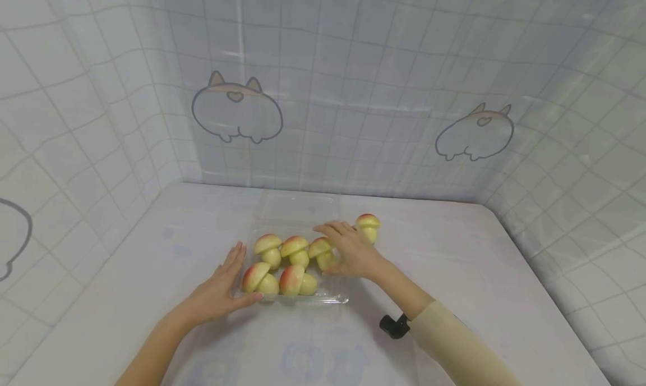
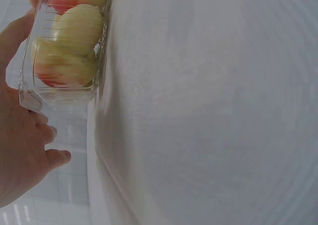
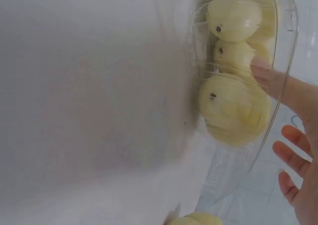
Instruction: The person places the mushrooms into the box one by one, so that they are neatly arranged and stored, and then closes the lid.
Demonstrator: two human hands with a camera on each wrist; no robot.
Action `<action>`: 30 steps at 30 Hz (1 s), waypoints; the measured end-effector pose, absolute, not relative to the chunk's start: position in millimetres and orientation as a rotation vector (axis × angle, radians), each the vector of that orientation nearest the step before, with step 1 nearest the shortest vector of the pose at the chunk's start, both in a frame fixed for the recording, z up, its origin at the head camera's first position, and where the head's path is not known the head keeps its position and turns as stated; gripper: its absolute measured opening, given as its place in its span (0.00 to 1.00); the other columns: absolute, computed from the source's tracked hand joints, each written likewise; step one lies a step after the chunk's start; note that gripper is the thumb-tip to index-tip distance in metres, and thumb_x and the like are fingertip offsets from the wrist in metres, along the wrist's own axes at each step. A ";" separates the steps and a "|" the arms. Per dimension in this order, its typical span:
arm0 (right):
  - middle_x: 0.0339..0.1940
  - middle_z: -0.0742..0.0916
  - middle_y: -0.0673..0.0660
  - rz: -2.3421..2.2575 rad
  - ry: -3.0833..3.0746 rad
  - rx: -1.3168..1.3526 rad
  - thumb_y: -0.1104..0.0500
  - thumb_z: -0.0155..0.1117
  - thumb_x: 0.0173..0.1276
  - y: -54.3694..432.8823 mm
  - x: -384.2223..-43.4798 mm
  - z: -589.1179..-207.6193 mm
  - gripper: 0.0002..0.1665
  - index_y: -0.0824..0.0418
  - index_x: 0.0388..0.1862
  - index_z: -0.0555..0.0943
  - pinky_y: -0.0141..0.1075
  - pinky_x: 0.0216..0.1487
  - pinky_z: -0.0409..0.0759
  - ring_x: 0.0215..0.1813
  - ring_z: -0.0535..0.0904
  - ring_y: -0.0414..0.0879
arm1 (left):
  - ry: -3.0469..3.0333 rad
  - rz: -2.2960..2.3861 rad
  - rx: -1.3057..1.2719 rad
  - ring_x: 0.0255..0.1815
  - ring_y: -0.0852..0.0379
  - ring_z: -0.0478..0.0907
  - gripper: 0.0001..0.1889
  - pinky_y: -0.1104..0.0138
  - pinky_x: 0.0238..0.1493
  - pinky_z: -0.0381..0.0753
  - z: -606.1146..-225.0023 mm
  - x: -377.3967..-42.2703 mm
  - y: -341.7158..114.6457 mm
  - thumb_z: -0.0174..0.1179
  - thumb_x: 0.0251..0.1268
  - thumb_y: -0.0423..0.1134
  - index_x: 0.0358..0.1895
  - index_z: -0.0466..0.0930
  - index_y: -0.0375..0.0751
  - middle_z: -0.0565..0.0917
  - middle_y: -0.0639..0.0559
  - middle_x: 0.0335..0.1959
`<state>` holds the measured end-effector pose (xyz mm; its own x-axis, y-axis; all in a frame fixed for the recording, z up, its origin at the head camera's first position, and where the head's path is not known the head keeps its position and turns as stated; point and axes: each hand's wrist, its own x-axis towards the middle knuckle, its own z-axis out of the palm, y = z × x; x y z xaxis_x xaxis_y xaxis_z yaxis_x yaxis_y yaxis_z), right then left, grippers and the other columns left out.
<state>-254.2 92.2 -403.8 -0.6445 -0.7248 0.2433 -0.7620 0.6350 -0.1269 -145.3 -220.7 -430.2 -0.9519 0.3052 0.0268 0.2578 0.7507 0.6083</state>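
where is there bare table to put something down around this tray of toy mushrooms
Bare table lies right of the loose mushroom, left of the left hand, and below the clear tray. Crowded: the tray, where the right hand reaches.

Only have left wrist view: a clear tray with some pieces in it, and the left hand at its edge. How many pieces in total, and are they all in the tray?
Observer: Head view shows six mushroom-shaped pieces. Five sit in the tray; the sixth piece stands on the table beyond its right end.
Operator: Where's the right hand?
Observer: The right hand lies over the tray's right end, fingers straight, between the piece in the tray and the sixth piece.
Operator: Lid on?
Observer: No, the lid lies open flat behind the tray.
Operator: And the left hand from above?
Observer: The left hand lies flat against the tray's left end, thumb along its front corner.
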 end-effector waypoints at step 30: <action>0.62 0.77 0.51 0.485 -2.504 1.228 0.40 0.82 0.39 133.4 -263.7 -394.5 0.54 0.52 0.67 0.70 0.51 0.63 0.66 0.63 0.70 0.47 | 2.864 0.981 0.458 0.75 0.33 0.37 0.58 0.37 0.69 0.44 -431.9 -149.5 -223.1 0.62 0.58 0.62 0.76 0.35 0.32 0.37 0.34 0.77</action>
<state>-263.7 133.4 -394.5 -0.5845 -0.6968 0.4157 -0.8016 0.5752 -0.1630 -149.5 -223.1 -431.9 -0.9521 0.3050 0.0209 0.2538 0.7504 0.6103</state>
